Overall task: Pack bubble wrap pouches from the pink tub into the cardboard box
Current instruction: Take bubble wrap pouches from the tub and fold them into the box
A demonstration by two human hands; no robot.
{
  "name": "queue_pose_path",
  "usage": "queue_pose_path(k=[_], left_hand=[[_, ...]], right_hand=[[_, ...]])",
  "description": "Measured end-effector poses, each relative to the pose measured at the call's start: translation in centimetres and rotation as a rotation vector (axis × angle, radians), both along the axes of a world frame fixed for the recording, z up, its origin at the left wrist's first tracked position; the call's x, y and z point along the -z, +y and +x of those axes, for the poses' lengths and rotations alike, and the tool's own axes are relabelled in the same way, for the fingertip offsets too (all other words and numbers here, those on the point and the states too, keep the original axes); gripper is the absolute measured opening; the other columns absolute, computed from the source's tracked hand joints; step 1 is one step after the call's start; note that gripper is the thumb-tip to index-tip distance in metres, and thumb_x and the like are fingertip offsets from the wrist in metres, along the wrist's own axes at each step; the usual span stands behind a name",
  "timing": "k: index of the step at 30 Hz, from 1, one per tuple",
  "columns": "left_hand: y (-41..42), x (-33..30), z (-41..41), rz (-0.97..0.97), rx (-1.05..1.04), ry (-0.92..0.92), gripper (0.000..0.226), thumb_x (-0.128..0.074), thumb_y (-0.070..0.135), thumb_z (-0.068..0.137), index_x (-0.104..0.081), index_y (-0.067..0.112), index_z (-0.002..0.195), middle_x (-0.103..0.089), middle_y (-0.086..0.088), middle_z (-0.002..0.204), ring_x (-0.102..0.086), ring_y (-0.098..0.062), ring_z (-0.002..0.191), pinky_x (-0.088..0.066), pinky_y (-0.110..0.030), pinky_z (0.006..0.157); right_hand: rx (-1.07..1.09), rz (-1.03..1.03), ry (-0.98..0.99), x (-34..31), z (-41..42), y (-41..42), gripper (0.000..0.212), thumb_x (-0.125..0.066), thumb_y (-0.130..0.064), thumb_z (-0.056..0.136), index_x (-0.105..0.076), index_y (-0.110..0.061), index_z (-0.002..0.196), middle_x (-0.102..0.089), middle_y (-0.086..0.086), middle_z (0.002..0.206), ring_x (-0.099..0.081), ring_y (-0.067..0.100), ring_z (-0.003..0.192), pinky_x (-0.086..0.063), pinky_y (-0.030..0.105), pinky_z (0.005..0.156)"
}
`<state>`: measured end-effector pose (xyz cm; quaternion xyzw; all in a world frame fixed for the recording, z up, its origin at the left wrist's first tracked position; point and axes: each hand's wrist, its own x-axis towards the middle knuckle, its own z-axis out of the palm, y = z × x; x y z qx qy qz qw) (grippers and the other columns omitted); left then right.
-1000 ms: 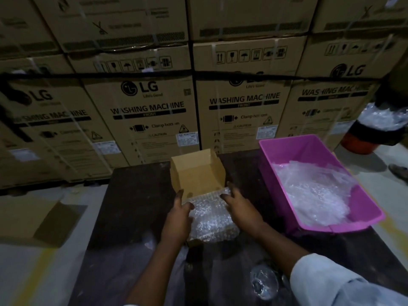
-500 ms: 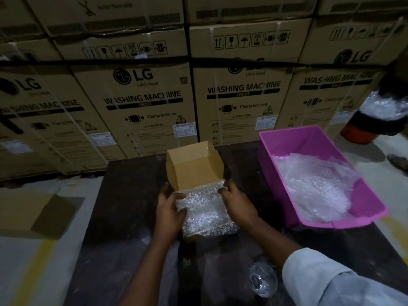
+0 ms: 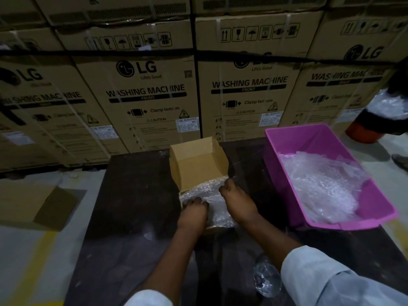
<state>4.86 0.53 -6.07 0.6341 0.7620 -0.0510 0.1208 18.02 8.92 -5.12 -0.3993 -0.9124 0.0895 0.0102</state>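
Wall of big LG cartons is filling the upper frame. One dark table is sitting center-low. One pink tub at right is holding a loose heap of clear pouches, count unclear. One small box at center w/ flap standing up is taking a crinkly, shiny bubble pouch, lying in its open front. Left hand is pressing down on it w/ curled fingers; right hand is gripping its right edge.
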Motion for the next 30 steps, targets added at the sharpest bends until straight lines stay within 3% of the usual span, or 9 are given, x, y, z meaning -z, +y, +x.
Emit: queue_pose_path(k=[2, 5, 12, 17, 19, 21, 24, 30], left_hand=[[0.2, 0.2, -0.1, -0.048, 0.011, 0.016, 0.043, -0.052, 0.016, 0.093, -0.045, 0.010, 0.135, -0.038, -0.014, 0.142, -0.037, -0.032, 0.130, -0.036, -0.039, 0.104], [0.3, 0.1, -0.1, -0.061, 0.025, 0.043, 0.045, -0.056, 0.017, 0.090, -0.046, 0.012, 0.133, -0.039, -0.014, 0.139, -0.038, -0.033, 0.128, -0.038, -0.041, 0.101], [1.1, 0.0, -0.4, 0.113, 0.181, -0.031, 0.037, -0.050, 0.017, 0.089, -0.054, 0.019, 0.126, -0.050, -0.007, 0.126, -0.045, -0.026, 0.118, -0.043, -0.037, 0.093], [1.3, 0.4, -0.8, -0.108, 0.168, 0.000, 0.059, -0.057, 0.024, 0.089, -0.036, 0.018, 0.143, -0.030, -0.012, 0.148, -0.034, -0.032, 0.133, -0.037, -0.041, 0.102], [1.5, 0.5, -0.8, -0.172, 0.165, 0.022, 0.060, -0.053, 0.028, 0.092, -0.030, 0.017, 0.147, -0.025, -0.015, 0.151, -0.033, -0.035, 0.134, -0.038, -0.043, 0.101], [1.7, 0.5, -0.8, -0.180, 0.158, 0.024, 0.062, -0.052, 0.031, 0.093, -0.028, 0.014, 0.147, -0.028, -0.017, 0.150, -0.039, -0.036, 0.130, -0.041, -0.042, 0.098], [1.6, 0.6, -1.0, -0.144, 0.158, 0.022, 0.065, -0.053, 0.037, 0.091, -0.030, 0.014, 0.147, -0.036, -0.017, 0.146, -0.045, -0.034, 0.126, -0.042, -0.040, 0.099], [1.0, -0.4, -1.3, -0.059, 0.216, 0.070, 0.049, -0.037, 0.054, 0.094, -0.056, 0.020, 0.124, -0.056, -0.015, 0.117, -0.059, -0.033, 0.099, -0.040, -0.033, 0.071]], right_hand=[[-0.012, 0.009, -0.025, 0.0, 0.0, 0.1, 0.019, -0.043, -0.007, 0.088, -0.055, -0.008, 0.103, -0.045, 0.014, 0.114, -0.058, 0.033, 0.096, -0.048, 0.042, 0.076], [-0.018, -0.002, -0.046, -0.1, -0.2, 0.1, 0.014, -0.043, -0.008, 0.091, -0.053, -0.008, 0.101, -0.044, 0.014, 0.115, -0.058, 0.033, 0.095, -0.047, 0.041, 0.075], [-0.076, 0.024, -0.074, 0.1, -0.7, 0.8, 0.022, -0.039, -0.008, 0.093, -0.054, -0.009, 0.109, -0.045, 0.014, 0.118, -0.058, 0.033, 0.100, -0.049, 0.044, 0.080], [-0.094, 0.160, -0.069, -0.7, -0.9, 0.2, 0.036, -0.031, -0.017, 0.076, -0.065, -0.012, 0.088, -0.058, 0.012, 0.099, -0.060, 0.034, 0.084, -0.049, 0.039, 0.064], [-0.088, 0.209, 0.002, -1.2, -1.5, -0.5, 0.034, -0.034, -0.019, 0.074, -0.065, -0.014, 0.087, -0.059, 0.011, 0.095, -0.059, 0.032, 0.080, -0.049, 0.038, 0.065], [-0.135, 0.100, 0.040, -1.4, -2.5, -1.3, 0.034, -0.036, -0.014, 0.081, -0.061, -0.013, 0.103, -0.056, 0.014, 0.107, -0.056, 0.034, 0.095, -0.050, 0.041, 0.076], [-0.122, -0.113, -0.126, 0.2, -2.8, -0.7, 0.040, -0.042, -0.006, 0.091, -0.048, -0.013, 0.130, -0.044, 0.016, 0.135, -0.043, 0.035, 0.124, -0.041, 0.041, 0.099], [-0.172, -0.142, -0.224, 1.1, -2.0, 0.8, 0.044, -0.046, -0.006, 0.091, -0.046, -0.012, 0.134, -0.024, 0.016, 0.153, -0.028, 0.036, 0.139, -0.038, 0.040, 0.104]])
